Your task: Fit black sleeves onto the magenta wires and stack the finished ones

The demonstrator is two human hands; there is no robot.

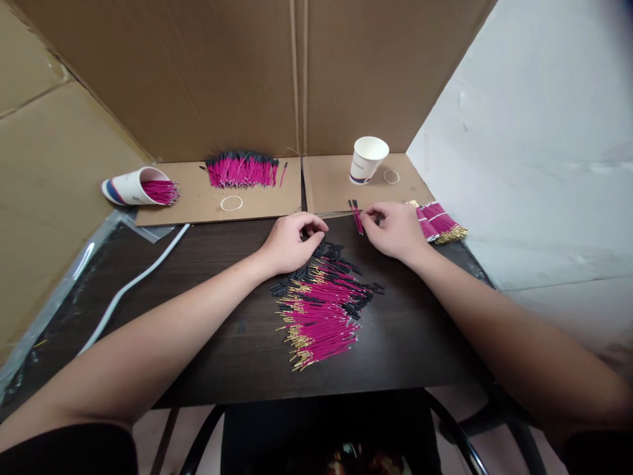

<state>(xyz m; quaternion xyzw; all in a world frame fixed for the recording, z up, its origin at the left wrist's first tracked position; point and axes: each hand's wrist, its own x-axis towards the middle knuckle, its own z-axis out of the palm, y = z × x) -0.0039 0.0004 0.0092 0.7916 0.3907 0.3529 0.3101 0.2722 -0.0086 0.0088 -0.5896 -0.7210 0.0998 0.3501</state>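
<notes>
My left hand (pixel 295 243) has thumb and fingers curled into a pinch over the top of a pile of small black sleeves (pixel 329 251); whatever it may hold is too small to make out. Below the sleeves lies a heap of thin magenta sticks (pixel 324 323) with gold tips to the left and silvery ends to the right. My right hand (pixel 393 227) is closed, its thumb and fingertips at a few black-capped magenta sticks (pixel 356 216) by the cardboard's front edge. It appears to pinch the nearest one.
Many black-capped magenta sticks (pixel 242 170) lie on the cardboard strip (pixel 188 212). A tipped paper cup (pixel 129 187) holds more. An upright paper cup (pixel 368 161) and rubber bands (pixel 231 203) are behind my hands. Banded bundles (pixel 438 221) lie right; a white cable (pixel 133 284) runs left.
</notes>
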